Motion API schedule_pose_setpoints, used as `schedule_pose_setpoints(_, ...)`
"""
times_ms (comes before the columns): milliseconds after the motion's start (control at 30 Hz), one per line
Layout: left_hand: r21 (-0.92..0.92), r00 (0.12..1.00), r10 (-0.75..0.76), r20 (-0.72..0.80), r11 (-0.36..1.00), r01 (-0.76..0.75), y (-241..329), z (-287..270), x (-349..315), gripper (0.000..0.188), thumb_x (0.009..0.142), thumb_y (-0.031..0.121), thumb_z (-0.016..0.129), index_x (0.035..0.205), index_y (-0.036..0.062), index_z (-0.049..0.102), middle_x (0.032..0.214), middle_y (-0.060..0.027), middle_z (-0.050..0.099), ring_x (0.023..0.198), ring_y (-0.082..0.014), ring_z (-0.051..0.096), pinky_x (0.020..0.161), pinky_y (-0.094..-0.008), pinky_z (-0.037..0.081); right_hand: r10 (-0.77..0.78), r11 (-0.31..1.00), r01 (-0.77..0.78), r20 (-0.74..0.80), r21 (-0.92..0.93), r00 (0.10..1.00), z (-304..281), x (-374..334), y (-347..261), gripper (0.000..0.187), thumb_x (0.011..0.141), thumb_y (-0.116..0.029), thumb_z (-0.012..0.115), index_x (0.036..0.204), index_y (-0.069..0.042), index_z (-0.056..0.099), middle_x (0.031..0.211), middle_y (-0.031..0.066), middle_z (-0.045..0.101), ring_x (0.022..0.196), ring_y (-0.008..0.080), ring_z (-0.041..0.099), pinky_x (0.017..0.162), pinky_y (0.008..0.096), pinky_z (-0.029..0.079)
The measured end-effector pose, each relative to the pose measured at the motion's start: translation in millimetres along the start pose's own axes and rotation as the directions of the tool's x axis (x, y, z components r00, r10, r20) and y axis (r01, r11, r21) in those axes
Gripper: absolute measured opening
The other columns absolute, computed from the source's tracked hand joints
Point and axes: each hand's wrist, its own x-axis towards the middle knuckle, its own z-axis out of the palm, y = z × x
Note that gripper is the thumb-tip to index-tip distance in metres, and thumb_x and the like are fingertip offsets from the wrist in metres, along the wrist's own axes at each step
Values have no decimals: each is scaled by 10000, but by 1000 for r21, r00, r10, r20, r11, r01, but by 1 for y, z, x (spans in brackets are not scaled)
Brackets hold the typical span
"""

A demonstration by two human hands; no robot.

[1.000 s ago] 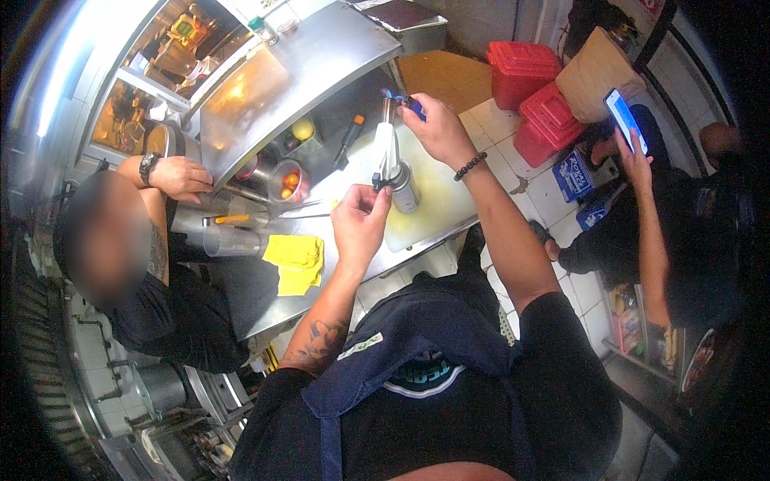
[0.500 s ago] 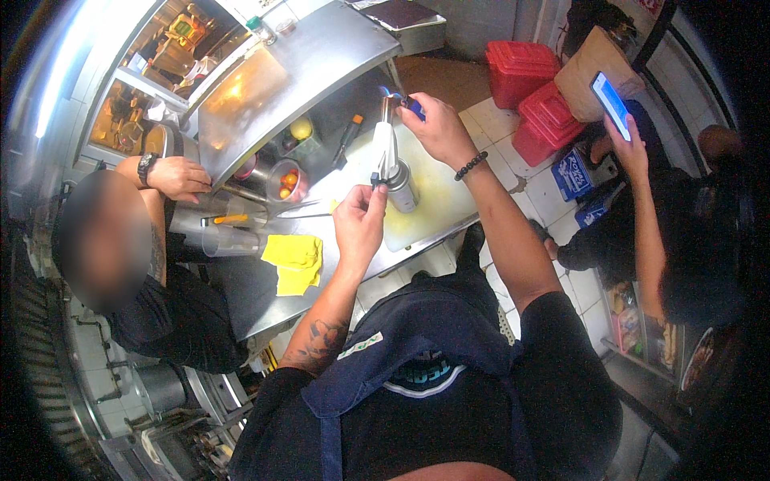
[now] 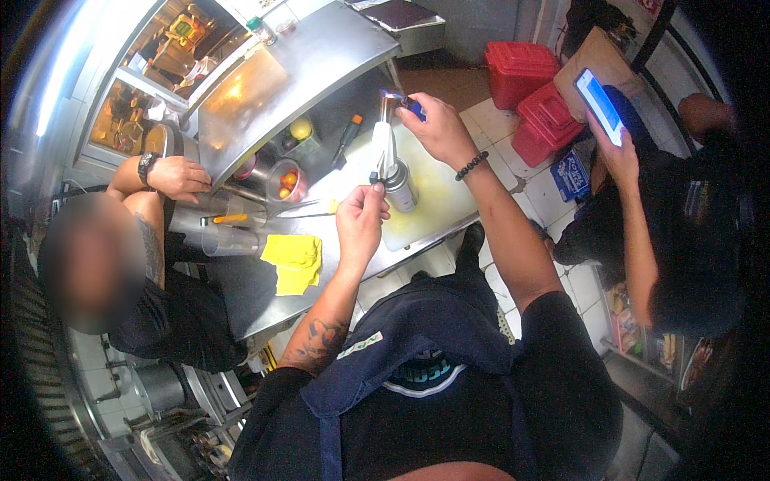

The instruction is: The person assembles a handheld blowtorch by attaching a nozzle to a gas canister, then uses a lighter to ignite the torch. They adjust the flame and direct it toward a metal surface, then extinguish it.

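Observation:
A kitchen blowtorch with a white head and metal nozzle is mounted upright on a gas can, which stands on a white cutting board. My left hand is closed, its thumb and finger pinched at the small dark knob on the torch. My right hand grips a blue lighter beside the nozzle's mouth. A small bluish flame glows at the nozzle tip. Most of the lighter is hidden by my fingers.
Left of the board lie a yellow cloth, a knife, a black-and-orange tool and a tub of red and yellow fruits. One person leans an arm on the steel shelf; another at right holds a phone. Red bins stand beyond.
The flame at the nozzle looks smaller and closer to the tip. My left hand has shifted slightly; the right has stayed put. The person at right has moved the phone a little left.

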Motion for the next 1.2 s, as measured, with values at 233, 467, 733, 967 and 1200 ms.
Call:
schedule_pose_setpoints(233,20,1000,7,-15,1000,-6,-2,-1,-1,275,990,274,616,844,42,627,687,-9,609,593,-80,564,551,-224,420,154,988,-154,36,-12,987,-7,-31,17,574,862,-427,715,1179,45,632,1052,235,685,966,344,678,859,399,524)
schedule_pose_setpoints(467,49,999,19,-46,999,-17,-4,-4,1,234,935,231,710,884,9,656,698,10,612,596,-60,550,547,-227,432,317,942,-301,98,-150,943,15,-95,72,600,879,-445,690,1230,35,607,1146,246,660,1069,374,644,925,427,508)
schedule_pose_setpoints(733,35,999,17,-36,999,-16,-6,-5,2,233,952,228,683,911,-1,669,697,4,621,609,-64,558,564,-224,433,331,888,-234,197,-395,923,35,-137,75,612,849,-461,696,1265,-24,596,1161,207,651,1096,362,619,944,451,494)
schedule_pose_setpoints(967,29,999,11,47,999,-13,-1,-7,2,265,996,228,603,872,13,696,717,-13,652,598,-69,566,549,-218,416,451,888,-417,184,-194,873,32,-138,66,642,822,-467,745,1297,-66,585,1195,172,649,1129,316,614,953,413,496)
schedule_pose_setpoints(1200,621,917,397,-28,726,-295,-15,-13,3,259,834,309,752,892,58,731,795,-117,720,678,-275,702,633,-373,543,1,999,-6,164,31,987,40,-105,37,773,734,-338,863,1366,-57,518,1233,154,602,1168,268,590,933,393,512)
